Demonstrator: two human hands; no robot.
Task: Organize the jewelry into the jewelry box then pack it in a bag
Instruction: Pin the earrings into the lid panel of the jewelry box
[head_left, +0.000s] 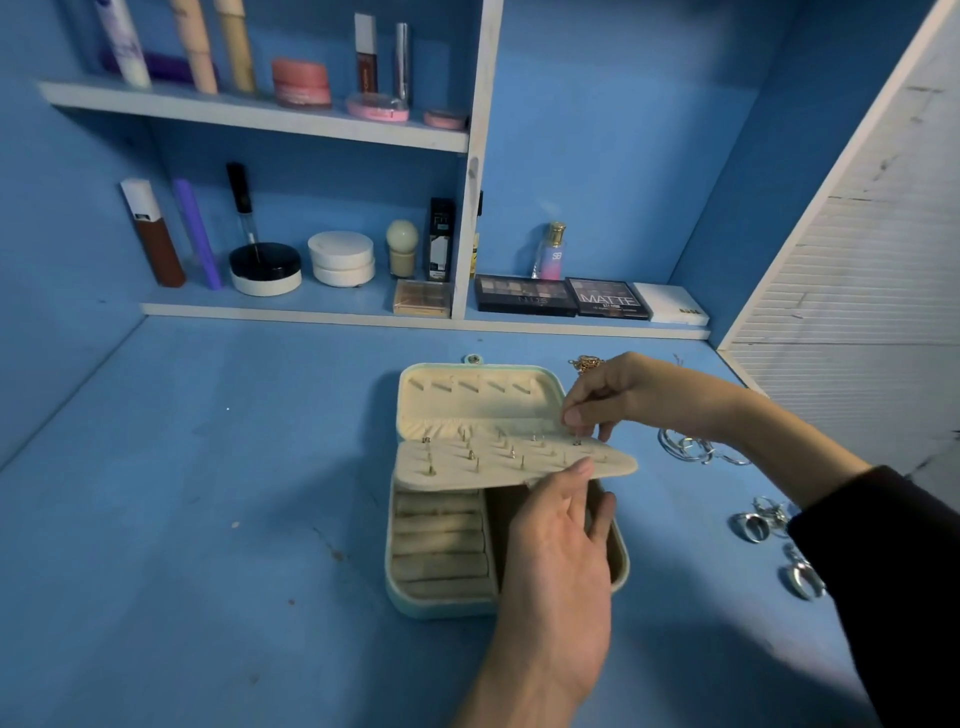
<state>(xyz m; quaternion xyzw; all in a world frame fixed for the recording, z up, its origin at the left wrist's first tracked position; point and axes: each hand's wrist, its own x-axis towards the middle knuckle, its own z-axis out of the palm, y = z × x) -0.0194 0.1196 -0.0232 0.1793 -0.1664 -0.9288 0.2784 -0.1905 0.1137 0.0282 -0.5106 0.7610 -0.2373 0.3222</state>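
Observation:
A pale green jewelry box (436, 608) lies open on the blue table, its cream lid (478, 405) tipped back. A cream earring panel (493, 467) studded with several earring posts is lifted over the ring rolls. My left hand (558, 540) holds the panel's front edge, thumb on top and fingers beneath. My right hand (623, 395) pinches a small earring (576, 441) at the panel's far right corner. Silver hoops (691, 449), silver rings (756, 525) and a gold chain (587, 362) lie loose to the right of the box. No bag is in view.
More silver pieces (800, 577) lie near my right sleeve. Shelves at the back hold cosmetics: eyeshadow palettes (524, 296), a perfume bottle (550, 254), jars and tubes. A white slatted panel (857, 270) bounds the right side. The blue tabletop (208, 493) stretches left of the box.

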